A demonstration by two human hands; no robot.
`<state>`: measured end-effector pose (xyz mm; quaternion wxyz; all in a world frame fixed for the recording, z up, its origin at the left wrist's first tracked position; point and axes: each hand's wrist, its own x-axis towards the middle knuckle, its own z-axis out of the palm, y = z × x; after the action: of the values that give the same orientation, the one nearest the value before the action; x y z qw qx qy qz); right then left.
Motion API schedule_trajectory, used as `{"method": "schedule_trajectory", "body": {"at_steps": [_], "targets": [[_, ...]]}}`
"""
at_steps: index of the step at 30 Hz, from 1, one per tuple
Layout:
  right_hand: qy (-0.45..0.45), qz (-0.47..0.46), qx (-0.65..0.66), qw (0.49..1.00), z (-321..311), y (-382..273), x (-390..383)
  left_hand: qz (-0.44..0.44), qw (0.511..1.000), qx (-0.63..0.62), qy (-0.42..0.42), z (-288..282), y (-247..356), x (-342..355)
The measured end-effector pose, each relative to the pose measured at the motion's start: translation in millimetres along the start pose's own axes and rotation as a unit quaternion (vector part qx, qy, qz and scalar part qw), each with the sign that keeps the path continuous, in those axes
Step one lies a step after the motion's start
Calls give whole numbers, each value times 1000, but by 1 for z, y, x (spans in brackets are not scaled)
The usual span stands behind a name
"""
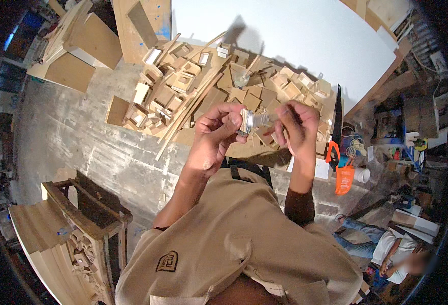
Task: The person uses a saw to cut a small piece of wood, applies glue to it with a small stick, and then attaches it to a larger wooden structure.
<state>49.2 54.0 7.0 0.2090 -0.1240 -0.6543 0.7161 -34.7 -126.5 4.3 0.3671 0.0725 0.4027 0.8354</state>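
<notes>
In front of my body, my left hand (218, 129) grips a small wooden piece (244, 122) between thumb and fingers, with a dark edge showing at its lower end. A shiny, see-through strip (259, 119) extends from the wood toward my right hand (297, 127); it is blurred. The fingers of my right hand are curled together beside the strip's far end, and what they pinch is hidden. Below and behind both hands lies a board strewn with flat wooden offcuts (215, 98).
Small wooden frames (183, 81) are heaped left of the hands, more (297, 84) to the right. A clear cup (241, 78) holds a stick. A handsaw (337, 127) with an orange handle lies right. A wooden stand (109, 229) is lower left; a person (386, 249) sits lower right.
</notes>
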Motion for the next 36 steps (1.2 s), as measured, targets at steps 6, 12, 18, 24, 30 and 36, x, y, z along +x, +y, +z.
{"method": "schedule_trajectory", "body": {"at_steps": [6, 12, 18, 24, 30, 36], "targets": [[4, 17, 100, 995, -28, -6, -3, -1, 1000, -18, -9, 21, -17, 3], [21, 17, 63, 998, -57, 5, 2, -8, 1000, 7, 13, 46, -35, 5], [-62, 44, 68, 995, -66, 0, -8, -13, 999, -7, 32, 53, -47, 6], [-20, 52, 106, 993, -75, 28, 5, -17, 998, 8, 62, 41, -52, 7], [-1, 86, 65, 994, -62, 53, 18, -35, 995, 38, 82, 21, -55, 15], [-49, 115, 110, 986, -46, 67, 24, -50, 995, 24, 78, -5, -51, 33]]}}
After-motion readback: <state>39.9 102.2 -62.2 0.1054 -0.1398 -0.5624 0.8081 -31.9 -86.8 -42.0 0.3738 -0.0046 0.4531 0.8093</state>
